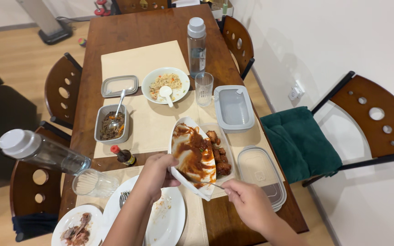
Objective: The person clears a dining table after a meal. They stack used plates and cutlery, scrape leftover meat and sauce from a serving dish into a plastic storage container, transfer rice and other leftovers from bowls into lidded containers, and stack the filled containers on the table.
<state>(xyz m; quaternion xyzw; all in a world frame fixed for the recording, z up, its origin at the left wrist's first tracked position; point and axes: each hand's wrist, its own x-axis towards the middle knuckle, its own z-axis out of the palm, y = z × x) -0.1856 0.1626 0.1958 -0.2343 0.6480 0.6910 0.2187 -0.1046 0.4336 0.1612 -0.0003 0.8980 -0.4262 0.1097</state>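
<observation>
**Sauce-smeared dish tilted over meat container, utensil scraping**

Oval white dish (192,155), coated in brown sauce, sits tipped on edge at centre of tabletop (160,27), its lip leaning to 3 o'clock over a rectangular container of sauced meat (218,155). Left hand (153,175) has a closed grip on the dish's near rim, at 7 o'clock of the dish. Right hand (247,202), at 5 o'clock, is closed around a thin utensil (208,183) whose tip touches the dish's lower edge; its type is hard to tell.

Judgement: to scrape well, keep the dish's lip directly above the container, hold the tilt steady, draw sauce downhill in long passes.

Outward: clear lid (258,171) at 3 o'clock, just beside the container; empty lidded tub (233,108) at 1 o'clock; drinking glass (204,89) and water bottle (196,45) at 12; rice bowl with spoon (165,84) at 11; grey tub of dark food (111,124) at 10; small sauce bottle (124,156) at 9; used white plate (169,218) at 7.
</observation>
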